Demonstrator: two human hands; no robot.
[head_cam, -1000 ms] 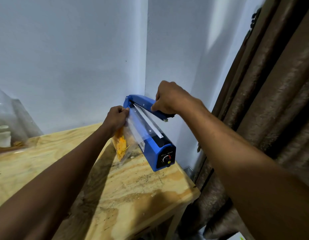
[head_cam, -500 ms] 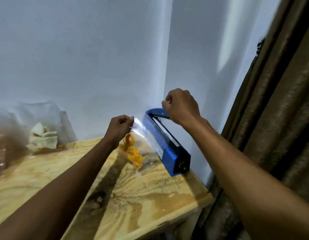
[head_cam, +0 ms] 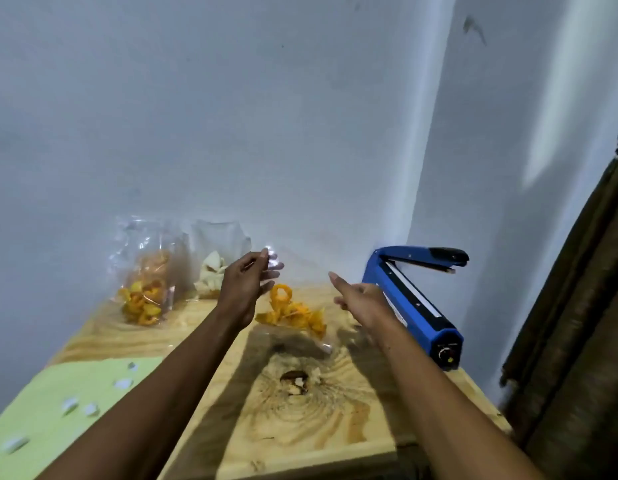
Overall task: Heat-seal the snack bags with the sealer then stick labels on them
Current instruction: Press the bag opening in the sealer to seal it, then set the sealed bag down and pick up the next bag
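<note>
Sealer [head_cam: 413, 303] arm has been let go by the right hand [head_cam: 361, 301] since half a second ago; the arm is now seen raised, black handle up toward the wall corner. The right hand is now clear of it, just left of the sealer base, fingers straight and spread, nothing held.

The snack bag [head_cam: 293, 315] with orange chips has been pulled away from the sealer bar and is now seen near the middle of the bench [head_cam: 318, 420], between the two hands. Its clear top is held up by the left hand [head_cam: 247, 285]; the thumb and fingers look pinched on the film, though motion blur makes the grip hard to confirm. The bag's lower end appears to touch the bench top.

The view has swung left and down, so more of the bench is now covered.

Around: a second bag of orange snacks [head_cam: 145, 289] is stood against the wall at the far left edge, with a bag of pale snacks [head_cam: 214, 271] just right of it. A green sheet [head_cam: 75, 403] is laid over the near left corner, with small white labels [head_cam: 70, 405] scattered on it. A dark knot [head_cam: 295, 379] is visible in the wood near the middle. The sealer is set along the right edge, dial end toward the near side. A brown curtain [head_cam: 577, 323] hangs past the right edge.
</note>
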